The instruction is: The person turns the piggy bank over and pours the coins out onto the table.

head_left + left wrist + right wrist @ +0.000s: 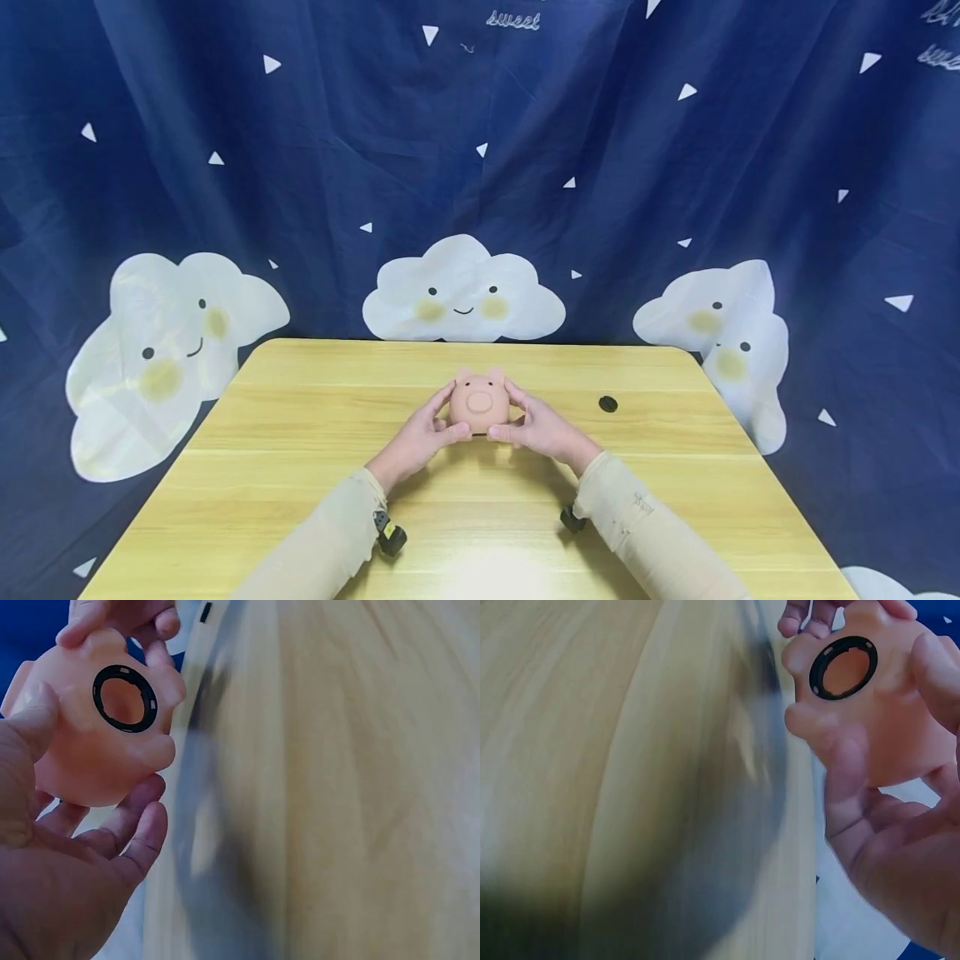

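Since the pig (478,403) looks light and smooth (hollow, probably), its sides suit the fingers: left hand (422,431) and right hand (545,428) grasp it at nine and three o'clock.

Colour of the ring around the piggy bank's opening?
The ring is black, clearest in the left wrist view.

A curtained-off nook, whether at home or in a studio cannot be told: a navy curtain (322,108) with smiling clouds (463,283) and white triangles (430,34) hangs left, right and far around a wood-grain table (300,417).
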{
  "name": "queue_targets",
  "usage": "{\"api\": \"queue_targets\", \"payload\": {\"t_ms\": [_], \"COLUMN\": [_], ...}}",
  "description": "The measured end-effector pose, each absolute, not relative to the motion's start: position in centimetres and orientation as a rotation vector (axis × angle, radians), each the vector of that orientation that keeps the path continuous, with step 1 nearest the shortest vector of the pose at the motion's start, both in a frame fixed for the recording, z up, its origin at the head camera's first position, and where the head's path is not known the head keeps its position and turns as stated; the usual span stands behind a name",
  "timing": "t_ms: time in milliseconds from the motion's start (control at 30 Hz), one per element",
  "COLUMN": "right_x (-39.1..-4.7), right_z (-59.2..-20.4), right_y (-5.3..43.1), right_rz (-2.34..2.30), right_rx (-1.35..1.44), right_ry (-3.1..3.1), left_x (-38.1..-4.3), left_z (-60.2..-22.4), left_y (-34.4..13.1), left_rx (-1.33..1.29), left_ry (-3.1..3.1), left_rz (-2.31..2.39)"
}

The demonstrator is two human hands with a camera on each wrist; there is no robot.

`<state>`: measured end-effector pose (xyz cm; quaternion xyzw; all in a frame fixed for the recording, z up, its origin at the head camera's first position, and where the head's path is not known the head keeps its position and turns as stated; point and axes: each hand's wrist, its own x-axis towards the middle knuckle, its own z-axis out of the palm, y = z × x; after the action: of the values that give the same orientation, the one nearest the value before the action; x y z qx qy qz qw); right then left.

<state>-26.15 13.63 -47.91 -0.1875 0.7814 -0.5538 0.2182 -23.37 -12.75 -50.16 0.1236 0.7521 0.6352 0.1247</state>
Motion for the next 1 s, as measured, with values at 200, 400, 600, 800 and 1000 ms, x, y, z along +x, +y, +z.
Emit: {"api": "queue_targets", "payload": {"t_ms": [200,400,600,800,1000], "right_x": [-25.8,-25.7,-25.9,-26.0,-25.9], "right_z": [-48.2,-48.1,-47.8,-47.8,-47.7], "right_y": [13.3,12.8,12.1,12.2,12.4], "right_rz": [-1.535,-1.658,-1.782,-1.761,-1.728], "right_rx": [-0.563,-0.536,-0.513,-0.478,-0.58], "right_ry": [2.163,2.12,2.038,2.064,2.046], "left_x": [-23.3,-23.6,-23.7,-23.7,-23.8], "left_z": [-50.5,-50.5,-49.9,-49.5,-49.4], "left_y": [-12.7,-12.3,-12.1,-12.5,-13.0], "left_rx": [0.351,0.303,0.277,0.331,0.397], "left_ry": [2.198,2.123,2.083,2.032,1.977], "left_rz": [1.829,1.995,2.082,2.065,2.036]}}
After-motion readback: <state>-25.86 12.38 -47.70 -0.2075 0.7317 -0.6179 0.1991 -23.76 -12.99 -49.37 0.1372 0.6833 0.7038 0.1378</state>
